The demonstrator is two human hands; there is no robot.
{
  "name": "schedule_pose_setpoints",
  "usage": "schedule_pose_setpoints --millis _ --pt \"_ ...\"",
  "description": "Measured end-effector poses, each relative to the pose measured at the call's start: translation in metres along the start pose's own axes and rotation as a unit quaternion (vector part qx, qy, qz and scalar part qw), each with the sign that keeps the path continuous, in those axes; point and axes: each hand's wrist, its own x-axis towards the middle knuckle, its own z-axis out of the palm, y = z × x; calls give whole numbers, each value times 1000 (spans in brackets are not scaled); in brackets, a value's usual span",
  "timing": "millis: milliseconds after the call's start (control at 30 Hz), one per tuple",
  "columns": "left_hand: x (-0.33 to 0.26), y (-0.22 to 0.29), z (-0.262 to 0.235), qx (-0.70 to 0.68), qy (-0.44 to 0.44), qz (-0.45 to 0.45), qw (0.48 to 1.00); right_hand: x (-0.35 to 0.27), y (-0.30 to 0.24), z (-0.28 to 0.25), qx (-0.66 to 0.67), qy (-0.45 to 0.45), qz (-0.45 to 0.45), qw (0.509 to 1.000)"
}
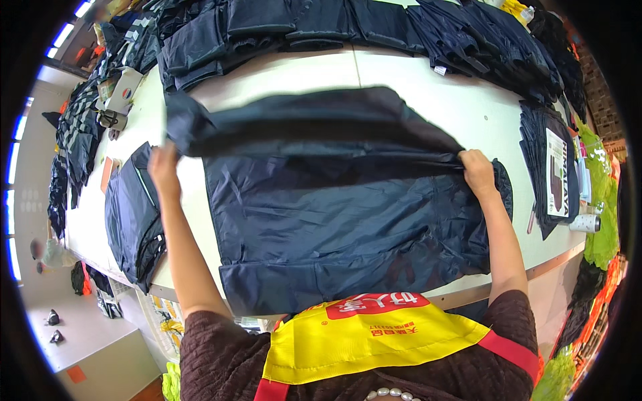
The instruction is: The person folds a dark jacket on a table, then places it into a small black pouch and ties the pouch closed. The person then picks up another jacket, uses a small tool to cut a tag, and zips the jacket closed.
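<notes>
A dark navy garment (348, 207) of thin, shiny fabric lies across the white table in front of me. Its near part is spread flat and creased. The far part is lifted and bends in the air, blurred by motion. At its left end my left hand (164, 170) is closed on the raised edge. My right hand (477, 172) pinches the same raised layer at the right end, fingers curled over the fabric. Which kind of garment it is, I cannot tell.
Folded dark garments (321, 23) line the far side of the white table (281, 77). A dark folded bundle (130, 214) lies at the left. At the right are a stack of dark pieces (535, 154), a printed white sheet (556, 174) and a white cup (585, 222).
</notes>
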Motion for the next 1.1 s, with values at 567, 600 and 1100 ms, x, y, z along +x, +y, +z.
schedule_pose_setpoints --millis 567,600,1100 --pt "-71 0 29 -185 12 -263 947 111 -122 72 -82 -194 142 967" --pt "-88 -21 43 -185 -10 -318 930 113 -123 73 -77 -202 142 966" --pt "-14 -69 82 25 -192 -227 955 114 -106 69 -48 -211 137 967"
